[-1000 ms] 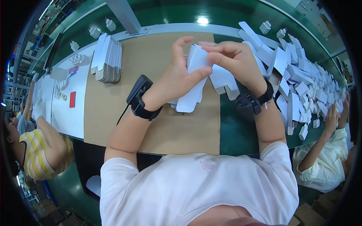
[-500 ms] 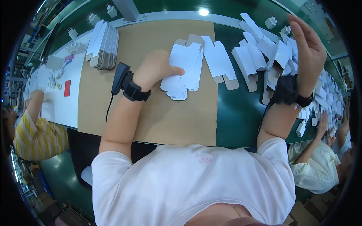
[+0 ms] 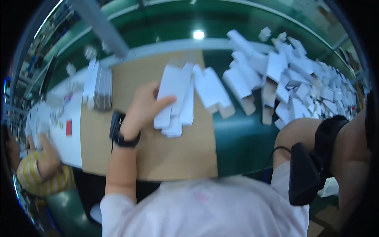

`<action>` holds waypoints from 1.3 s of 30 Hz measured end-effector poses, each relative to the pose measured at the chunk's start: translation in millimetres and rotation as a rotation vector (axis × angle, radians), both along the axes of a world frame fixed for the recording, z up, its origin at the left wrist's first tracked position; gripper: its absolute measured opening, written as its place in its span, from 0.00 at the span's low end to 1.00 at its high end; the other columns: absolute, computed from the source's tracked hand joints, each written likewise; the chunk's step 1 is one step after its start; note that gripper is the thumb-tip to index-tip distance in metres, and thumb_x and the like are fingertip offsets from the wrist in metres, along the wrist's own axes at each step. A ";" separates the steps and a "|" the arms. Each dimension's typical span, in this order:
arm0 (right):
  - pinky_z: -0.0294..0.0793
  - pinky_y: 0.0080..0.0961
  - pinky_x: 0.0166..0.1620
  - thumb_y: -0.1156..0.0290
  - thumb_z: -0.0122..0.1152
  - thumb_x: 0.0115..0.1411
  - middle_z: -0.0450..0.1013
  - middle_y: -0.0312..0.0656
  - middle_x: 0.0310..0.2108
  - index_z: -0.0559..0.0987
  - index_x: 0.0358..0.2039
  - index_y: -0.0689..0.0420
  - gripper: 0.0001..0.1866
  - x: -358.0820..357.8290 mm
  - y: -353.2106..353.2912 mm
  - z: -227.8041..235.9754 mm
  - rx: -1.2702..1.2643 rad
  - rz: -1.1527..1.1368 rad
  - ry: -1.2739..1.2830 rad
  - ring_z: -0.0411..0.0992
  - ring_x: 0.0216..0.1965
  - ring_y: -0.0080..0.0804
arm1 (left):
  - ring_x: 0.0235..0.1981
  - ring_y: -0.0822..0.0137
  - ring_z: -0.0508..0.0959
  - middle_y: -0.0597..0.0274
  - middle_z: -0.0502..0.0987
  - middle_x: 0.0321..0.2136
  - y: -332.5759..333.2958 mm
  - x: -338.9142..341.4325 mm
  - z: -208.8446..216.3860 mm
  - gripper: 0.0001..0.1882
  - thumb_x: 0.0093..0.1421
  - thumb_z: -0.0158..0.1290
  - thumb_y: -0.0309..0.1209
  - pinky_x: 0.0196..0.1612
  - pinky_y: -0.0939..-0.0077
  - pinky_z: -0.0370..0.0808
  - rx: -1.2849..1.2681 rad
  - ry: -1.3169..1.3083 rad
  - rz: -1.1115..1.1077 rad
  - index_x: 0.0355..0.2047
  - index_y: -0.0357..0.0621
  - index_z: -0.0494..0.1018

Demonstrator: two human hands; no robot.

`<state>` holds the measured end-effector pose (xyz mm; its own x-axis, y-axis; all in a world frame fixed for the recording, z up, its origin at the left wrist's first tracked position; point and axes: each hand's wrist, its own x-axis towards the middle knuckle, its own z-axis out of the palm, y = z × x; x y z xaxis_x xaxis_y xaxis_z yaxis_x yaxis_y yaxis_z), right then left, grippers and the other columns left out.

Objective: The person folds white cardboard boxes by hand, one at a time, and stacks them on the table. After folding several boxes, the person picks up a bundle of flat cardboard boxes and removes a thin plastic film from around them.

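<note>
My left hand (image 3: 144, 106) is at a stack of flat, folded white cartons (image 3: 175, 93) on the brown cardboard sheet. The thumb lies across the top carton, and the fingers curl at the stack's left edge, partly hidden. Another flat white carton (image 3: 213, 91) with notched end flaps lies to the right, beside the stack. My right hand (image 3: 353, 154) is raised close to the camera at the right rim, large and blurred. Its fingers cannot be made out. Black straps and devices sit on both wrists.
Opened white boxes (image 3: 241, 81) and a large heap of white cartons (image 3: 304, 83) cover the right side. An upright bundle of flat cartons (image 3: 97, 87) stands at the left. A red item (image 3: 68, 127) lies on the white surface near a co-worker in a yellow striped sleeve (image 3: 33, 168).
My right hand has moved from above the carton heap to the right rim, nearer the camera. The view has shifted, and the left hand stays at the stack.
</note>
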<state>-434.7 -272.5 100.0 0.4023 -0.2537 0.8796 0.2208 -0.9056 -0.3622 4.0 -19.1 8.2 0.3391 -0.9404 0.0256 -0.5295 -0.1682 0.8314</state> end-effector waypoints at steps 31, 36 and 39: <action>0.70 0.20 0.34 0.63 0.67 0.45 0.71 0.42 0.31 0.72 0.34 0.61 0.20 271.2 153.0 -66.3 0.307 0.171 0.449 0.71 0.32 0.33 | 0.32 0.59 0.74 0.51 0.71 0.33 8.7 -48.9 -17.4 0.13 0.49 0.54 0.22 0.32 0.71 0.69 -0.551 0.127 -0.097 0.32 0.41 0.61; 0.67 0.15 0.30 0.70 0.69 0.45 0.71 0.36 0.28 0.72 0.29 0.59 0.15 273.0 151.5 -75.9 0.480 0.106 0.456 0.67 0.29 0.17 | 0.39 0.71 0.72 0.58 0.69 0.40 9.8 -55.0 -12.2 0.28 0.56 0.53 0.29 0.40 0.79 0.70 -0.537 0.354 -0.055 0.52 0.47 0.51; 0.68 0.15 0.31 0.72 0.65 0.49 0.72 0.37 0.32 0.70 0.36 0.59 0.16 283.6 164.1 -73.3 0.894 0.449 0.054 0.69 0.31 0.19 | 0.38 0.70 0.72 0.57 0.69 0.39 3.2 -52.9 -13.2 0.30 0.58 0.51 0.31 0.39 0.77 0.71 -0.681 0.241 -0.124 0.54 0.49 0.45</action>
<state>-151.1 -108.4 26.6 0.6568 -0.6276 0.4180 0.4391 -0.1323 -0.8887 -48.9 -15.9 -5.0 0.3011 -0.7748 0.5559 -0.2998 0.4765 0.8265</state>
